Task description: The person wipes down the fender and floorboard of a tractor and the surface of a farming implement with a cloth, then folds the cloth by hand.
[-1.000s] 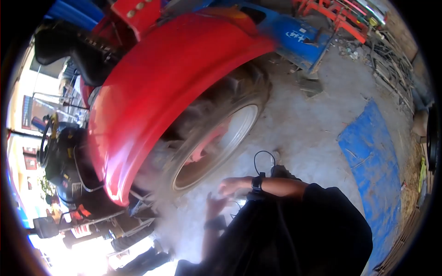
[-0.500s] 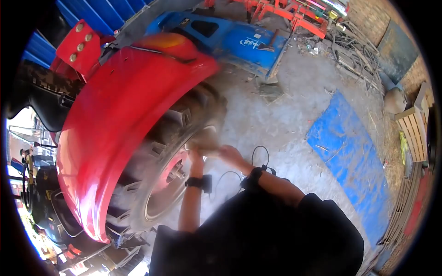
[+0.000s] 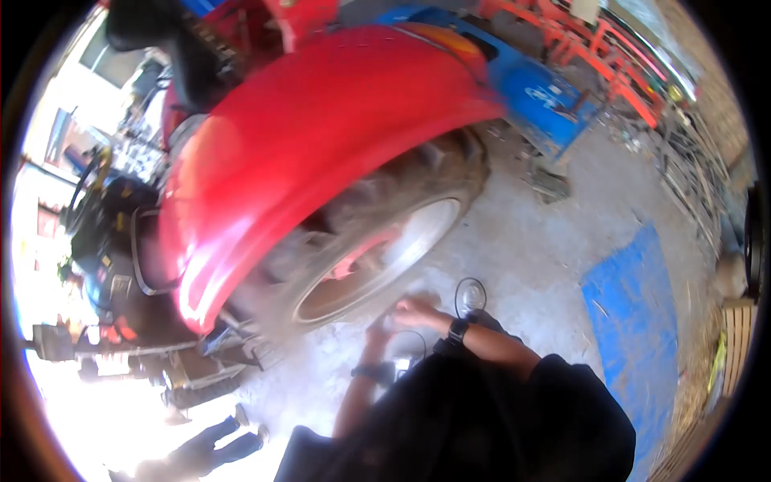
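Note:
My left hand (image 3: pixel 379 328) and my right hand (image 3: pixel 419 312) are close together in front of my body, just below the tractor's rear wheel rim (image 3: pixel 438 229). Both look closed, the fingers bent inward. Motion blur hides what is between them; a faint brownish smear shows beside the right fingers. The big black tyre (image 3: pixel 385 189) stands under a shiny red fender (image 3: pixel 321 128). A dark band circles each wrist. Beside the right forearm a thin black cable loop (image 3: pixel 459 293) curves out over the floor.
A blue metal part (image 3: pixel 538 104) lies behind the tractor, near an orange-red frame (image 3: pixel 614 68). To the right are a blue sheet (image 3: pixel 634 305) on the concrete, scrap sticks (image 3: pixel 691 181) and a wooden crate (image 3: pixel 739 345). A person's legs (image 3: pixel 217 446) show at the lower left.
My view has swung left, toward the tractor's front. Both hands have come away from the wheel rim, where a brownish-grey blurred thing was between them, and are nearer my body.

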Motion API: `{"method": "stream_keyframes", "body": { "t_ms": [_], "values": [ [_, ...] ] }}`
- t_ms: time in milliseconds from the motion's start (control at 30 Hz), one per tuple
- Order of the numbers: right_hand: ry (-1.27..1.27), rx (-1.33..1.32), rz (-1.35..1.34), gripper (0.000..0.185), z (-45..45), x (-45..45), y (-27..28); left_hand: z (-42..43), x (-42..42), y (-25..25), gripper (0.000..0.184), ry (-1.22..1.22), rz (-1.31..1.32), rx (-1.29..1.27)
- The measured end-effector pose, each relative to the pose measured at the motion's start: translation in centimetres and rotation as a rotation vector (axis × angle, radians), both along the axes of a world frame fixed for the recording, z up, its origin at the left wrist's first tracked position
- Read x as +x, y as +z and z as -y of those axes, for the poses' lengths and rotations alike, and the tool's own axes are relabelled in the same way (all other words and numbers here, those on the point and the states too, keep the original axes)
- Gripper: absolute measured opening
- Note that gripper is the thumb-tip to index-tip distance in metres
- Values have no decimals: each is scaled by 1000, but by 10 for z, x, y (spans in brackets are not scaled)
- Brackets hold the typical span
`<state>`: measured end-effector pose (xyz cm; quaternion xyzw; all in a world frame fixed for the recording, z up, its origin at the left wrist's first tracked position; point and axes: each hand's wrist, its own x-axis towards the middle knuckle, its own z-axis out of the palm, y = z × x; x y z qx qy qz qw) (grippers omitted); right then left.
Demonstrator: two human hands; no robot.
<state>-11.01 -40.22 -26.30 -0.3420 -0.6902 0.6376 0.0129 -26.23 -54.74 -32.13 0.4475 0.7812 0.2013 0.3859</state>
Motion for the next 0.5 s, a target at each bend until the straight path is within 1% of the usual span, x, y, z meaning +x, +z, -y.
{"method": "stream_keyframes", "body": {
  "t_ms": [33,67,133,167,200,233,267,300,333,400,433,500],
  "values": [
    [39,20,-12,29,13,-11,1,17,-7,4,53,-15,-55,33],
    [73,37,-21,28,25,-21,1,31,-9,20,51,-34,-108,61],
    [123,14,-67,27,41,-36,3,59,-13,39,47,117,31,117],
    [155,-25,-67,27,46,-42,4,86,-34,-18,50,-14,-309,-53],
    [182,-64,-65,28,51,-46,6,111,-50,-55,50,0,-321,-49],
    [225,-13,-111,27,57,-53,-9,131,-64,-82,49,-156,-451,-63],
    [227,-8,-121,27,59,-55,-10,138,-74,-91,48,-319,-580,-81],
    [260,-8,-109,27,60,-57,-12,119,-37,-4,48,-207,-396,189],
    [288,-9,-96,26,57,-57,-12,114,-35,-2,48,-214,-403,191],
    [262,10,-78,27,47,-52,-12,106,-32,-2,45,259,0,-41],
    [245,27,-53,27,39,-46,-13,94,-32,-5,45,243,1,-39],
    [208,47,-19,27,20,-29,-14,58,-33,-14,40,65,-111,-258]
  ]
}}
